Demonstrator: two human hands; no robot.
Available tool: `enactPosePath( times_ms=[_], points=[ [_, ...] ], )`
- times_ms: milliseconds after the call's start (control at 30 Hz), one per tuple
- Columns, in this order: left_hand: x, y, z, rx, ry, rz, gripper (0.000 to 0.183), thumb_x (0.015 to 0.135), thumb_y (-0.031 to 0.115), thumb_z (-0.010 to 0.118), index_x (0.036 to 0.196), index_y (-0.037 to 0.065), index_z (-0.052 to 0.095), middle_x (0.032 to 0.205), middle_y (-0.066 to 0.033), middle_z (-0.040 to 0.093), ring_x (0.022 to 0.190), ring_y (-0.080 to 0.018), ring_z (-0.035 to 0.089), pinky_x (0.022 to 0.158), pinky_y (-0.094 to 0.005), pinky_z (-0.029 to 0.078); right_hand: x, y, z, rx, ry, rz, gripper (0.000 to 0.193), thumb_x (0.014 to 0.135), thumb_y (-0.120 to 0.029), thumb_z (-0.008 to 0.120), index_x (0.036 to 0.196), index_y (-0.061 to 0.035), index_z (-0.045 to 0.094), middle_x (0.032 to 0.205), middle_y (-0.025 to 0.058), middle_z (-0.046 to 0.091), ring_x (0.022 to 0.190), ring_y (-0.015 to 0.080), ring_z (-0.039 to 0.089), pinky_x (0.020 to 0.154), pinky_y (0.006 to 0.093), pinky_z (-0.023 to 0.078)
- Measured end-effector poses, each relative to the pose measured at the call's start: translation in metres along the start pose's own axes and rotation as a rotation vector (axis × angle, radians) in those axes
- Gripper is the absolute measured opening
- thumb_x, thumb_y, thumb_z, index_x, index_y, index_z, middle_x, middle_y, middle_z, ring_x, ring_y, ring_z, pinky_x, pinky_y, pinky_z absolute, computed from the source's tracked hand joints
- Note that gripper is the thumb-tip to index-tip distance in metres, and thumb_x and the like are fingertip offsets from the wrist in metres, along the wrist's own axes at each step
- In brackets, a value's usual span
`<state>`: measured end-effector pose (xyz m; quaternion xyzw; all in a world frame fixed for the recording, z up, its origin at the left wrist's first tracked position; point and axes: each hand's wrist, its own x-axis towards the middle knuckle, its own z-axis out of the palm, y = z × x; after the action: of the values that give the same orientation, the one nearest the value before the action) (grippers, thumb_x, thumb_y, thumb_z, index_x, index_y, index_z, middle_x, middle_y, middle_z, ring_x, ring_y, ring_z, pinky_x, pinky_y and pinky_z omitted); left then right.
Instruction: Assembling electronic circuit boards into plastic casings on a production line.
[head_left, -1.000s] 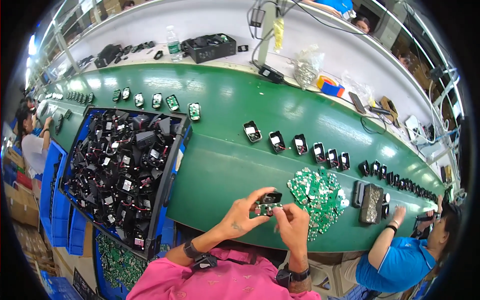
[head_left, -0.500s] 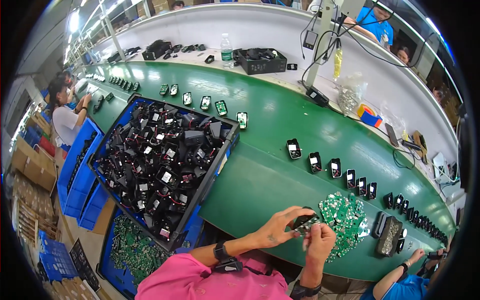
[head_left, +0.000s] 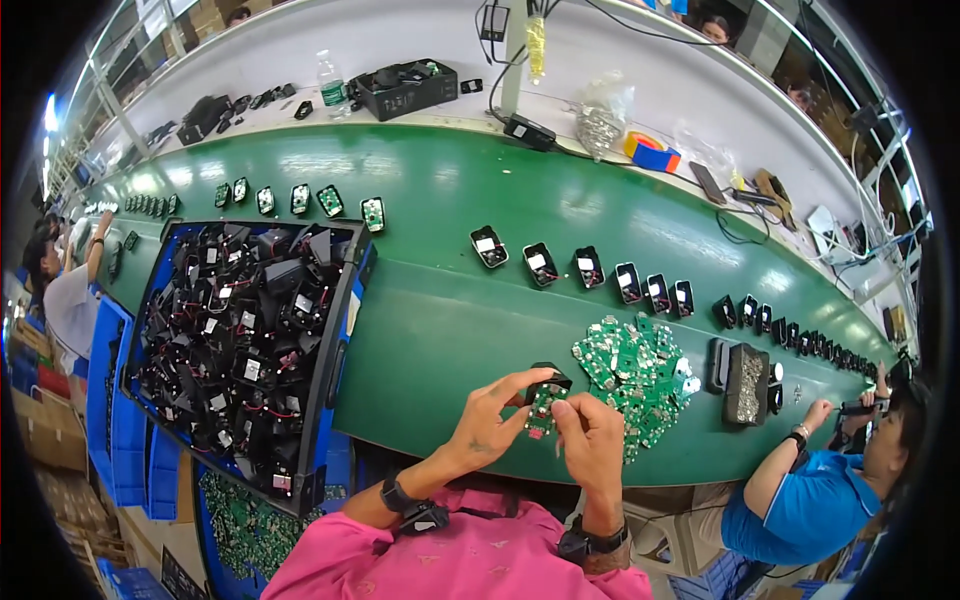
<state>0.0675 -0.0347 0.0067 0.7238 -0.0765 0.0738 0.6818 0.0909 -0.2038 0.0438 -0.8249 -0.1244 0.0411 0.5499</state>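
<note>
Near the table's front edge, my left hand is closed round a small black plastic casing. A green circuit board sits at the casing's open side, tilted, with a pinkish-red part at its lower end. The thumb and fingers of my right hand pinch the board's right edge. Whether the board is inside the casing or only against it, I cannot tell. Just right of my hands a heap of loose green circuit boards lies on the green table.
A large bin of wired black casings stands left. Open casings form a row along the table, and casings with boards stand at the far left. A tray of small metal parts lies right, near a co-worker in blue.
My view has swung to the right, so the table's contents sit further left. The board and casing in my hands have tipped, showing more of the board's face and its pinkish-red end.
</note>
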Motion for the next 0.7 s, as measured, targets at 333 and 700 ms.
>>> enactPosePath(
  times_ms=[333,700],
  points=[
    [-0.003,0.003,0.004,-0.149,-0.028,-0.197,0.046,0.095,-0.002,0.055,0.14,0.004,0.048,0.124,-0.0131,0.062,0.088,-0.0167,0.069,0.07,-0.0283,0.059,0.014,-0.003,-0.006,-0.117,-0.02,0.007,0.026,0.091,-0.02,0.07,0.08,0.0027,0.068,0.058,0.0075,0.056,0.051,0.0134,0.049,0.049,0.0299,0.037],
    [0.002,-0.003,-0.001,-0.341,-0.031,-0.244,0.043,0.095,0.0,0.053,0.138,0.001,0.047,0.12,-0.0157,0.063,0.07,-0.0144,0.068,0.063,-0.0271,0.057,0.015,0.006,0.001,-0.258,0.046,0.062,0.028,0.09,-0.021,0.073,0.079,0.0033,0.066,0.061,0.01,0.063,0.052,0.0141,0.057,0.049,0.0304,0.041]
  ],
)
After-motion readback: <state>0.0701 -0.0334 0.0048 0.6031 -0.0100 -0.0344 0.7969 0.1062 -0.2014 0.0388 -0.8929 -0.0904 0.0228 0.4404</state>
